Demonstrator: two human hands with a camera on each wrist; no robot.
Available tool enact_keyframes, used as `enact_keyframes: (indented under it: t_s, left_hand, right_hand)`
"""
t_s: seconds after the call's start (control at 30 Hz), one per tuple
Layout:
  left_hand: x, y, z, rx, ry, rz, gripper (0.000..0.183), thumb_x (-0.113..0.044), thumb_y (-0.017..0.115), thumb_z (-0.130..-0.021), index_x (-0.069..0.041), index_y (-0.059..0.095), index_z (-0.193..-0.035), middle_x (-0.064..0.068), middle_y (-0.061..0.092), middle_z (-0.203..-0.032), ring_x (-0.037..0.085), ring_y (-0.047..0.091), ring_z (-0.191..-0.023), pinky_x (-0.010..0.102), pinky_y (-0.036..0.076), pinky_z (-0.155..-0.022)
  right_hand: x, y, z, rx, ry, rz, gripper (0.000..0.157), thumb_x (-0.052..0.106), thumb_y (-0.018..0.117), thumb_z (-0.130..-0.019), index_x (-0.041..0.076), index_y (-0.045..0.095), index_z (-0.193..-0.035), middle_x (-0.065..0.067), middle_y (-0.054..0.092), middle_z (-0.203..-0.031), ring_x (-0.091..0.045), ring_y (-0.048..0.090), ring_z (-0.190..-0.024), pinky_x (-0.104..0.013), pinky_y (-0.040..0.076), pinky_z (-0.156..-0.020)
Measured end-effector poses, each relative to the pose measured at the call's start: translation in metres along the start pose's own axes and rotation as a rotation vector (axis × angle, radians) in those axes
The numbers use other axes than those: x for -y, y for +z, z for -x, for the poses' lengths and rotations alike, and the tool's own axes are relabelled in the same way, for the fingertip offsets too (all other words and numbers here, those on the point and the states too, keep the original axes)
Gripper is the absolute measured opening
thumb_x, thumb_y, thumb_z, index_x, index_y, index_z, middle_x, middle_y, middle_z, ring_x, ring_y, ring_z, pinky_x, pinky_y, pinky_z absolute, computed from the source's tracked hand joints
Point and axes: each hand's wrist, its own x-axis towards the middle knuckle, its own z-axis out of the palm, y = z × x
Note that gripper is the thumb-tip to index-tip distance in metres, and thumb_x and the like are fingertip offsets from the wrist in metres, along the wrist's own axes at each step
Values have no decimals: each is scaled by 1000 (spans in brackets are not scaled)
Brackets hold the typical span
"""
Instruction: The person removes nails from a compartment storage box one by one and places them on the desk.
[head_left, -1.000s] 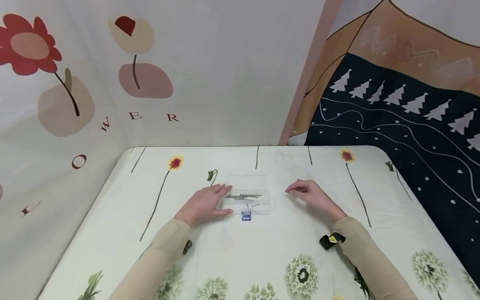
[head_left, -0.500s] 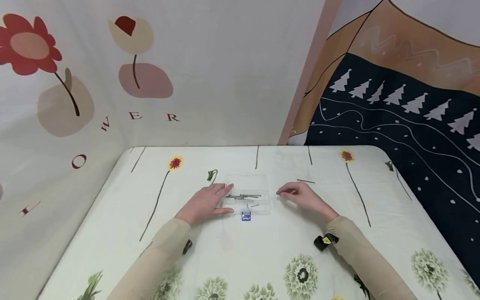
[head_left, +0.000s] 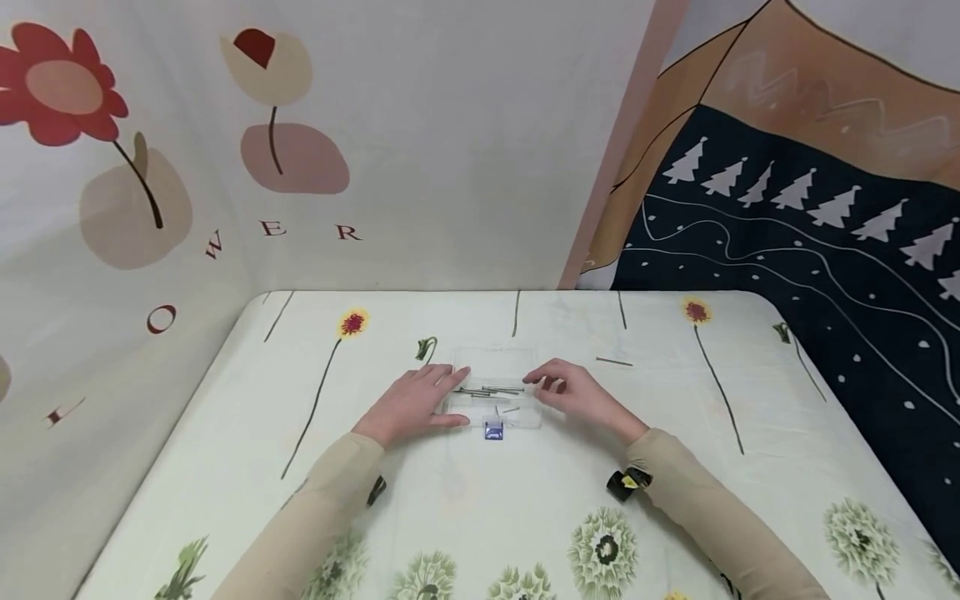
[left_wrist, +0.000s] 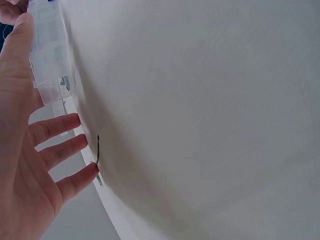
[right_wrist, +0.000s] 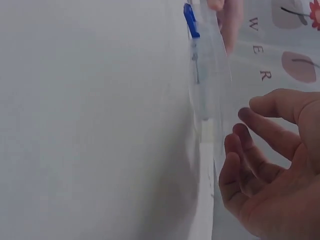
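Observation:
A clear plastic compartment box [head_left: 517, 421] with a blue latch [head_left: 492, 431] lies on the table in the head view. Several dark nails [head_left: 487, 392] rest in its middle section, with a couple of smaller ones in front of them. My left hand [head_left: 411, 407] touches the box's left end, thumb at the front corner; in the left wrist view its other fingers are spread and straight. At the right end, my right hand [head_left: 576, 392] has its fingertips over the box's edge. The right wrist view shows these fingers loosely bent, nothing between them.
One long nail [head_left: 614, 362] lies by itself on the table, to the right behind my right hand. A white flowered cloth [head_left: 525, 500] covers the table, and printed curtains [head_left: 450, 167] hang along its back and sides.
My right hand has moved left from beside the box to its right edge, bringing the lone nail, partly hidden behind it before, into full view. The left hand stays at the box.

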Motion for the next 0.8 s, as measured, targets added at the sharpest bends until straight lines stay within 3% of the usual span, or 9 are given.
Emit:
enact_keyframes:
  t_s: [0.3,0.43,0.8]
  left_hand:
    - [1,0,-2,5,-21,-9,84,-67,55,-86,-14,39,-149,14,48,-139,32,44,-128,51,36,-102]
    - [2,0,-3,-1,-19,-19,84,-67,55,-85,-14,40,-149,15,49,-139,32,45,-128,50,37,-101]
    - [1,1,-5,2,-28,-32,84,-67,56,-85,-14,42,-147,15,51,-137,32,47,-126,50,38,-100]
  right_hand:
    - [10,17,-12,-11,-94,149,24,4,68,-85,2,71,-109,-8,67,-104,-27,56,-97,-43,43,-85]
    - [11,23,-15,-2,-107,190,24,7,68,-85,6,72,-109,-4,68,-100,-24,57,-94,-43,40,-84]
    - [19,33,-21,42,-58,270,27,12,69,-85,11,73,-112,1,70,-107,-17,52,-91,-43,31,-80]
